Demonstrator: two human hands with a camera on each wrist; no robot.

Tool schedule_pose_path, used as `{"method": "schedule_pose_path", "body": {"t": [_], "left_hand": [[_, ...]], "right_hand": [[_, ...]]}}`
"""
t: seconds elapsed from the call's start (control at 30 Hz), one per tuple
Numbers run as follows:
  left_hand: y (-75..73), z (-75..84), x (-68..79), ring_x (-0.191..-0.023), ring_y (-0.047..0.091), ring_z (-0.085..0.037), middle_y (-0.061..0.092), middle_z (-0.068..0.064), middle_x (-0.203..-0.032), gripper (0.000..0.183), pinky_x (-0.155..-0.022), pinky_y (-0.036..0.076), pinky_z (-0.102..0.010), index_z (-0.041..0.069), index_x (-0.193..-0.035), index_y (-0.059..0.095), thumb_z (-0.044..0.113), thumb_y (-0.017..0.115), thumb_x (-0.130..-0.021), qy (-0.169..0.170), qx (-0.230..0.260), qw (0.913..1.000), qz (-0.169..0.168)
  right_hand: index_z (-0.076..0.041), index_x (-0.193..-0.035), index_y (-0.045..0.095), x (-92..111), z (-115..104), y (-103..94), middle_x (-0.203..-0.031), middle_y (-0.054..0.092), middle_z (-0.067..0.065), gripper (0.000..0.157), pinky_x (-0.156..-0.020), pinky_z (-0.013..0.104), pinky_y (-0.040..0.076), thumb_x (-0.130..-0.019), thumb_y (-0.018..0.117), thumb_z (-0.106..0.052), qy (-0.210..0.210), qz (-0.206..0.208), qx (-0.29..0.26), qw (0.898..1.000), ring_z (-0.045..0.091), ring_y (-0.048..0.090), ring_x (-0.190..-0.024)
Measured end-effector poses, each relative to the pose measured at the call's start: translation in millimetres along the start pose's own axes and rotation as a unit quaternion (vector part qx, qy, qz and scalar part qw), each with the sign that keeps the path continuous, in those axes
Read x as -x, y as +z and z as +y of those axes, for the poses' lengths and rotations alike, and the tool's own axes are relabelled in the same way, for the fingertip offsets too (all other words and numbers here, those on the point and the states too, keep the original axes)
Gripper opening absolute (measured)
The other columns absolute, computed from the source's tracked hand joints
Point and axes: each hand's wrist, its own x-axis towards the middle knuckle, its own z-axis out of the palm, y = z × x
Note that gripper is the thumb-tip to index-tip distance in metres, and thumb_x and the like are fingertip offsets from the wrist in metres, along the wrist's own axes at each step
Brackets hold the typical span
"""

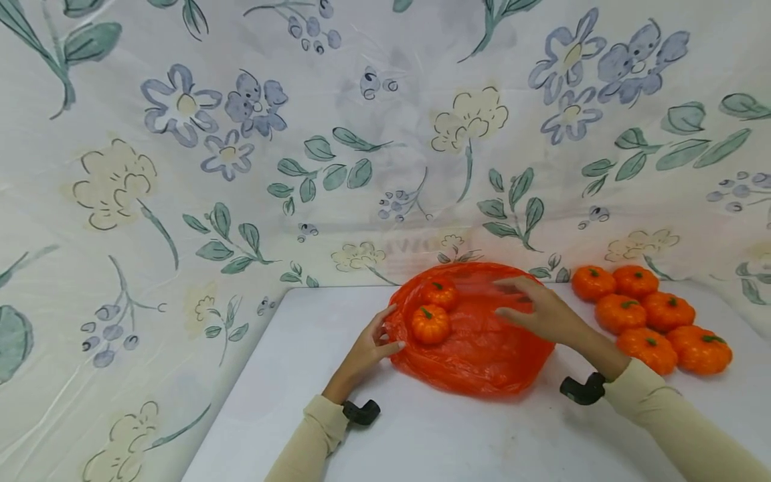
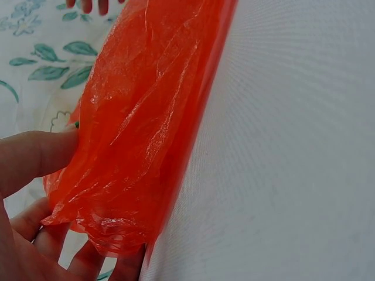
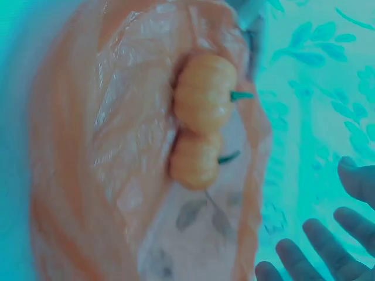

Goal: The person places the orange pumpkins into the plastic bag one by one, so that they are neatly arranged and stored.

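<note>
A red plastic bag (image 1: pixel 482 355) lies spread open on the white table, with two small orange pumpkins (image 1: pixel 431 325) side by side in its left part. My left hand (image 1: pixel 365 345) holds the bag's left edge; the left wrist view shows the thumb (image 2: pixel 41 155) on one side of the red film and the other fingers curled round its end. Over the right part of the bag hovers my right hand (image 1: pixel 539 311), fingers spread and nothing in them. The right wrist view has those fingers (image 3: pixel 316 240) beside the bag's rim, apart from the pumpkins.
Several more orange pumpkins (image 1: pixel 650 311) sit together on the right of the white table (image 1: pixel 271 395), beyond my right forearm. A flower-printed sheet (image 1: pixel 385 134) rises behind the table. Each wrist wears a black strap-like device (image 1: pixel 583 389).
</note>
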Motion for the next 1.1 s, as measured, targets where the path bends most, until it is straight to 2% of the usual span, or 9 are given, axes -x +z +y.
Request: {"method": "schedule_pose_path", "body": {"t": [0.2, 0.43, 0.67, 0.73, 0.87, 0.9, 0.97, 1.03, 1.1], "left_hand": [[0.8, -1.8, 2.0, -0.108, 0.056, -0.022, 0.051, -0.015, -0.136, 0.074, -0.09, 0.05, -0.029, 0.02, -0.156, 0.032, 0.015, 0.068, -0.092, -0.01, 0.006, 0.9999, -0.001], [1.6, -3.4, 2.0, -0.113, 0.054, -0.025, 0.046, -0.013, -0.148, 0.073, -0.091, 0.05, -0.03, 0.021, -0.156, 0.031, 0.017, 0.067, -0.093, -0.014, 0.008, 0.9999, -0.004], [-1.3, 2.4, 0.8, -0.109, 0.055, -0.025, 0.052, -0.015, -0.134, 0.075, -0.09, 0.05, -0.031, 0.02, -0.156, 0.031, 0.02, 0.069, -0.092, -0.002, -0.005, 1.0, -0.005], [-2.7, 2.7, 0.5, -0.108, 0.055, -0.024, 0.053, -0.014, -0.133, 0.075, -0.09, 0.049, -0.031, 0.02, -0.156, 0.033, 0.022, 0.07, -0.091, 0.006, -0.009, 0.9999, 0.0], [-3.9, 0.5, -0.1, -0.107, 0.056, -0.024, 0.052, -0.015, -0.136, 0.075, -0.09, 0.05, -0.032, 0.017, -0.156, 0.033, 0.026, 0.07, -0.091, 0.023, -0.022, 0.9995, 0.003], [-3.6, 0.1, -0.2, -0.108, 0.056, -0.024, 0.051, -0.015, -0.138, 0.075, -0.091, 0.05, -0.032, 0.017, -0.156, 0.033, 0.026, 0.069, -0.091, 0.023, -0.021, 0.9995, 0.003], [-2.4, -1.1, -0.8, -0.11, 0.056, -0.024, 0.05, -0.015, -0.142, 0.075, -0.092, 0.05, -0.032, 0.018, -0.156, 0.032, 0.025, 0.069, -0.091, 0.014, -0.018, 0.9997, -0.001], [-0.7, -1.5, -1.8, -0.111, 0.055, -0.024, 0.05, -0.013, -0.142, 0.075, -0.092, 0.05, -0.032, 0.02, -0.156, 0.032, 0.023, 0.069, -0.091, -0.001, -0.006, 1.0, -0.001], [1.1, -1.7, -3.6, -0.111, 0.055, -0.025, 0.05, -0.013, -0.142, 0.075, -0.092, 0.05, -0.031, 0.021, -0.156, 0.032, 0.02, 0.069, -0.091, -0.006, 0.002, 1.0, -0.001]], "right_hand": [[-0.004, -0.138, 0.054, 34.1, 12.2, -20.9, -0.137, 0.06, 0.019, 0.053, -0.094, 0.057, 0.052, -0.093, 0.072, -0.025, 0.02, 0.055, 0.007, 0.998, 0.041, 0.058, -0.122], [-0.005, -0.144, 0.048, 79.3, 27.6, -60.1, -0.141, 0.054, 0.024, 0.059, -0.092, 0.063, 0.051, -0.096, 0.066, -0.034, 0.088, 0.065, 0.03, 0.993, 0.046, 0.052, -0.124], [0.005, -0.142, 0.043, 116.4, 55.9, -96.8, -0.137, 0.049, 0.034, 0.059, -0.077, 0.03, 0.057, -0.099, 0.063, -0.031, 0.156, 0.107, 0.071, 0.979, 0.052, 0.048, -0.117], [0.007, -0.145, 0.038, 124.6, 63.5, -104.2, -0.139, 0.045, 0.038, 0.062, -0.082, 0.045, 0.058, -0.101, 0.059, -0.031, 0.178, 0.128, 0.069, 0.973, 0.056, 0.045, -0.117], [0.005, -0.15, 0.032, 137.5, 80.8, -121.8, -0.143, 0.04, 0.04, 0.063, -0.082, 0.017, 0.054, -0.103, 0.054, -0.031, 0.201, 0.165, 0.067, 0.963, 0.056, 0.04, -0.119], [0.004, -0.152, 0.029, 140.3, 84.6, -125.4, -0.144, 0.037, 0.041, 0.064, -0.091, 0.027, 0.055, -0.104, 0.053, -0.031, 0.208, 0.17, 0.061, 0.961, 0.057, 0.038, -0.12], [0.003, -0.154, 0.024, 145.8, 92.5, -132.7, -0.147, 0.033, 0.041, 0.067, -0.1, 0.029, 0.051, -0.104, 0.051, -0.032, 0.221, 0.168, 0.052, 0.959, 0.058, 0.034, -0.122], [0.003, -0.156, 0.018, 150.7, 99.4, -138.5, -0.151, 0.025, 0.042, 0.073, -0.109, 0.061, 0.038, -0.104, 0.05, -0.037, 0.244, 0.158, 0.039, 0.956, 0.06, 0.028, -0.127], [0.005, -0.156, 0.011, 155.6, 108.4, -145.4, -0.152, 0.015, 0.044, 0.08, -0.096, 0.081, 0.027, -0.103, 0.049, -0.043, 0.274, 0.13, 0.025, 0.953, 0.064, 0.021, -0.129]]}}
